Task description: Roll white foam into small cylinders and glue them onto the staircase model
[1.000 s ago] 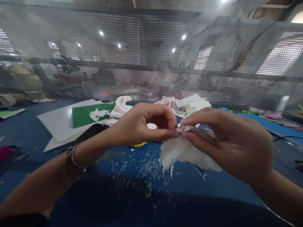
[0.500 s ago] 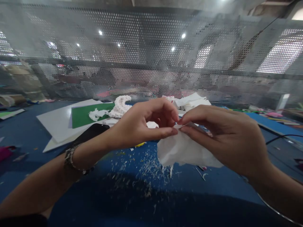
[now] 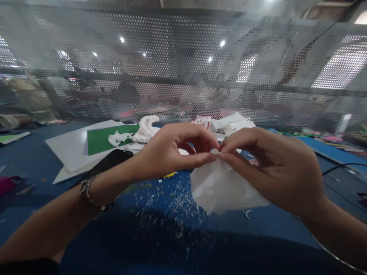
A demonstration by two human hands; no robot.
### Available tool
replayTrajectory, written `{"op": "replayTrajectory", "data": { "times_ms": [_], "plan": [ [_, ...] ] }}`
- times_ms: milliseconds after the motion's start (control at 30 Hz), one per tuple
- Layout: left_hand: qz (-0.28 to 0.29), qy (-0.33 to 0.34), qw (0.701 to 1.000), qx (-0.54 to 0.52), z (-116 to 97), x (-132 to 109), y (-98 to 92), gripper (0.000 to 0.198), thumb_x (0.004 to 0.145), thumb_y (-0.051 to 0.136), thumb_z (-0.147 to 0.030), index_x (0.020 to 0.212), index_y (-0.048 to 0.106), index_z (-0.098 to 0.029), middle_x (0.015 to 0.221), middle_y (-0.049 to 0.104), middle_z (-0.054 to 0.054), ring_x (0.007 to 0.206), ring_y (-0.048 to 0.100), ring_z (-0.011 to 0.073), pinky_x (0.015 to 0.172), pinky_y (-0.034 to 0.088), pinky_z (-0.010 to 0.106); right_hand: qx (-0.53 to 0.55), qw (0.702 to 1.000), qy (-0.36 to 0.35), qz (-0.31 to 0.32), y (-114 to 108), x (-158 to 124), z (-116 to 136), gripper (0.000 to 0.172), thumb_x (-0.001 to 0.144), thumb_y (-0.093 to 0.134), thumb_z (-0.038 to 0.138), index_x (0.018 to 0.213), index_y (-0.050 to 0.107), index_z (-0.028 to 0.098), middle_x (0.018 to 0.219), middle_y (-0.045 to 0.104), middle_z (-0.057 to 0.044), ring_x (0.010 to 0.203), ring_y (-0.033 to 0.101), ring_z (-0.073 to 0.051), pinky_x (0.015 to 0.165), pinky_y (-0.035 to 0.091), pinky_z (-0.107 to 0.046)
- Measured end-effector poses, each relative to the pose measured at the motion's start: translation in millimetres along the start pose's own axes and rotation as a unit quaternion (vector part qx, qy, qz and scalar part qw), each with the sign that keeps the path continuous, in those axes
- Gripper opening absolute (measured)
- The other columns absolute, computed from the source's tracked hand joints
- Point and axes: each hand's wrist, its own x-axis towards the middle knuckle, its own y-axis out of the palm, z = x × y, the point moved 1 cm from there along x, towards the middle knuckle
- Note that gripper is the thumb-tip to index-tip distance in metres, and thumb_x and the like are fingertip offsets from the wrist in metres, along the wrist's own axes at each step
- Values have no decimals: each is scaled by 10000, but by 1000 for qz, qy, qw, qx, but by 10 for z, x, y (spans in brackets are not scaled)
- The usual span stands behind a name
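Note:
A thin, crinkled white sheet of paper [image 3: 226, 187] hangs from my fingertips above the table. My left hand [image 3: 183, 147] pinches its top edge between thumb and forefinger. Right beside it, the thumb and forefinger of my right hand [image 3: 272, 164] pinch the same edge, so the fingertips of both hands nearly touch. Below and left of the sheet, small white paper shreds [image 3: 183, 202] lie scattered over the blue table [image 3: 129, 240]. Behind my left hand stands a curved, bumpy white paper piece [image 3: 146, 130].
A green sheet [image 3: 96, 141] lies on white boards [image 3: 63, 147] at the left, near a black phone-like object [image 3: 111, 162]. White papers [image 3: 233, 123] are heaped behind my hands. A perforated metal screen [image 3: 183, 57] closes off the back. A blue board [image 3: 332, 152] lies to the right.
My left fingertips have moved slightly right, closer to the right ones on the paper's edge. The sheet's lower part has swung and now hangs a little lower.

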Motion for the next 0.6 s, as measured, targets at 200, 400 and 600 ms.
{"op": "replayTrajectory", "data": {
  "times_ms": [200, 400, 600],
  "plan": [
    [3, -29, 993, -114, 7, 8, 8, 54, 744, 582, -166, 791, 600, -147, 697, 594, -11, 594, 573, 64, 531, 479, 137, -14, 1000, 7, -1, 3, 5, 5, 62, 743, 564, 140, 696, 540, 172, 634, 580, 59, 580, 531, -34, 535, 408, -137],
    [19, -21, 993, -114, 25, 16, -23, 52, 748, 576, -176, 789, 594, -147, 769, 589, 6, 627, 572, 76, 547, 478, 156, -22, 1000, -1, 3, 7, 3, 14, 70, 744, 555, 128, 699, 535, 177, 637, 584, 57, 581, 540, -43, 543, 415, -149],
    [35, -20, 995, -93, 30, 24, -32, 36, 754, 573, -178, 746, 567, -144, 772, 572, 17, 665, 553, 88, 583, 474, 179, -28, 1000, -1, 4, -2, 3, 31, 96, 753, 541, 137, 709, 519, 220, 637, 595, 53, 551, 532, -72, 506, 412, -189]
  ]
}}
